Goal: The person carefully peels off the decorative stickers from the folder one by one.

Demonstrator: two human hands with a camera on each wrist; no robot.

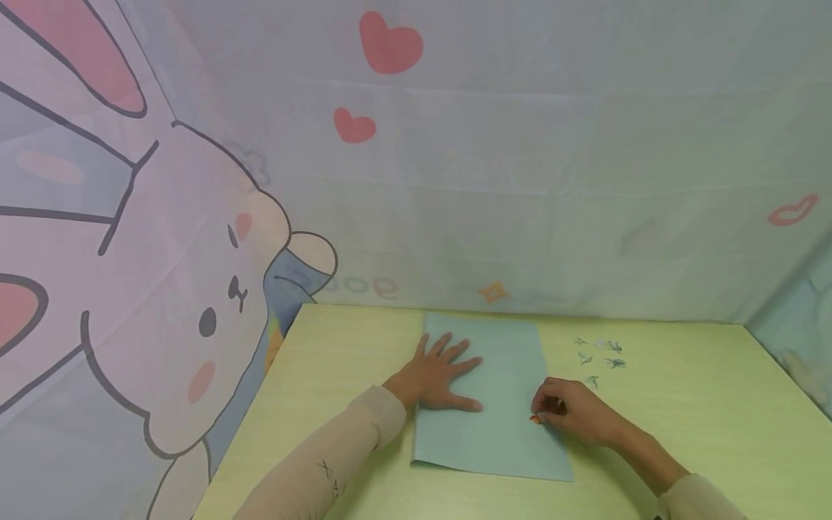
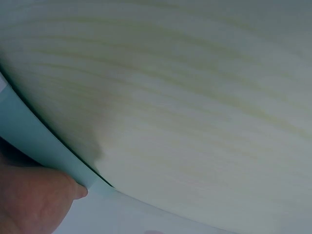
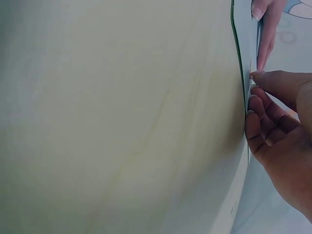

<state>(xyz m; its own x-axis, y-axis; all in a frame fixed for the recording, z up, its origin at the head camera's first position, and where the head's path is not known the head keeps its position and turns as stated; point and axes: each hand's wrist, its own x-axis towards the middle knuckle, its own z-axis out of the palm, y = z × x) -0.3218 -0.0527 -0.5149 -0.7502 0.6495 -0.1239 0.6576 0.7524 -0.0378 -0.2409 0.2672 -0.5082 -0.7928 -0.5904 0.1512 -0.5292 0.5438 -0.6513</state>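
A light blue-green sheet of paper [image 1: 494, 448], with a fold along its near left edge, lies on the table. My left hand [image 1: 442, 375] rests on its left side, fingers spread wide. At the sheet's right edge, my right hand [image 1: 578, 413] pinches a small orange-red piece [image 1: 536, 419] between thumb and fingertips, low over the paper. What that piece is cannot be made out; the fingers cover most of it. In the right wrist view, the thumb and curled fingers [image 3: 256, 105] are right at the paper's edge.
Several small bluish cut-out pieces [image 1: 614, 363] lie on the pale yellow-green table [image 1: 689, 433], right of the paper. Behind the table hangs a cloth [image 1: 494, 180] printed with hearts, and a large printed rabbit [image 1: 182, 289] covers the left side.
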